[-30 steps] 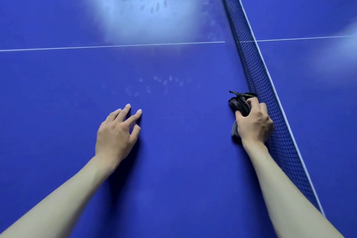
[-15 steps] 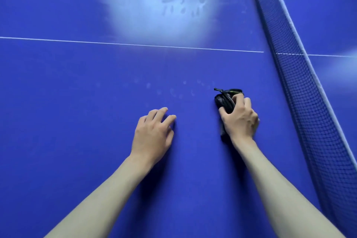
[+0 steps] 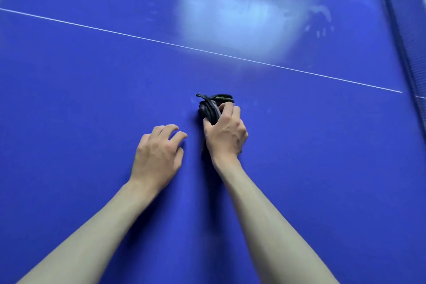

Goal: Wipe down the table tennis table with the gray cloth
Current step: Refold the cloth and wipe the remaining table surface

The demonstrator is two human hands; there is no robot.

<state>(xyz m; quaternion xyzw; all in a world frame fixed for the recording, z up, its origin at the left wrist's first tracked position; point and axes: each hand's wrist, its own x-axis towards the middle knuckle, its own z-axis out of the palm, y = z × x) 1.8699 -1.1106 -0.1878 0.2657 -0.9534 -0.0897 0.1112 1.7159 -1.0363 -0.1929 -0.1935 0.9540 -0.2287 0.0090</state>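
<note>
Right hand [image 3: 224,134] clenches bunched dark gray cloth [image 3: 211,108] on smooth blue table [image 3: 92,99]; left hand [image 3: 159,154] released, fingers loosely curled, just beside cloth. Smudges ahead of hands.

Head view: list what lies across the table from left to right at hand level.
left hand → gray cloth → right hand → net

A games room – blue table tennis table [image 3: 92,99], net [image 3: 405,37].
</note>
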